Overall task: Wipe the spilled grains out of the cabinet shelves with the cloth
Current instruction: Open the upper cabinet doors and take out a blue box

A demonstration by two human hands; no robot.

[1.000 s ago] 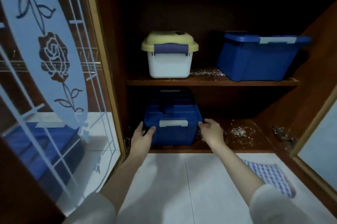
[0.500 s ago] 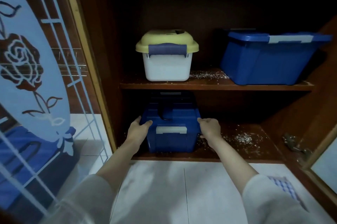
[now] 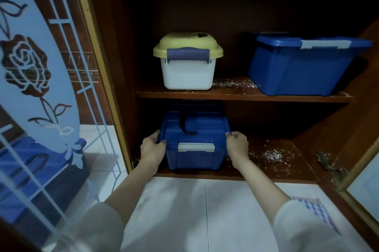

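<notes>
A small blue lidded box (image 3: 194,149) sits at the left of the bottom shelf (image 3: 287,171). My left hand (image 3: 152,150) grips its left rim and my right hand (image 3: 238,149) grips its right rim. White spilled grains (image 3: 270,154) lie scattered on the bottom shelf to the right of the box. More grains (image 3: 233,84) lie on the middle shelf (image 3: 235,96) between the two containers there. The blue-checked cloth (image 3: 315,210) lies on the white floor at the lower right, partly hidden by my right sleeve.
On the middle shelf stand a white box with a yellow lid (image 3: 187,61) and a large blue bin (image 3: 303,65). A glass door with a rose pattern (image 3: 37,87) stands open on the left. Another door's hinge (image 3: 330,166) sits at the right. White floor tiles (image 3: 194,214) lie below.
The camera has moved closer and lower. Both hands have slid up from the box's lower sides to its lid rim. The box stays at about the same place on the shelf.
</notes>
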